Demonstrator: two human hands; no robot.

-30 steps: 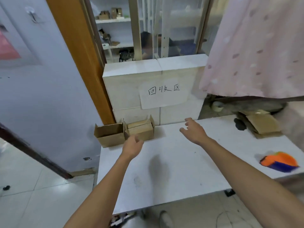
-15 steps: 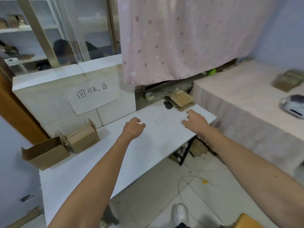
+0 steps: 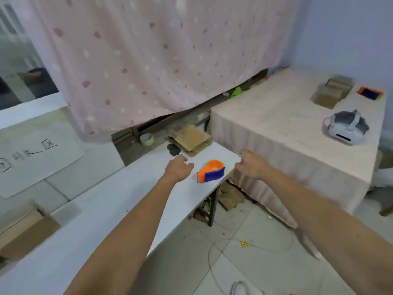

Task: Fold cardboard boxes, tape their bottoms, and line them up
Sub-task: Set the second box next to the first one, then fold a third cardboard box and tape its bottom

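Lying between the left hand point(image 3: 178, 168) and right hand point(image 3: 251, 163), the tape dispenser point(image 3: 210, 171) touches neither; both hands are loosely curled, holding nothing. The cardboard box point(image 3: 27, 231) at lower left is blurred and cropped.

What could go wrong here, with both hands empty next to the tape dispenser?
1. The tape dispenser sits close to the right edge of the white table. The right hand hangs just past that edge, so a brush could knock the dispenser to the floor.
2. The flat cardboard stack lies at the far corner. If the left hand pulls one sheet, it might drag the rest off.
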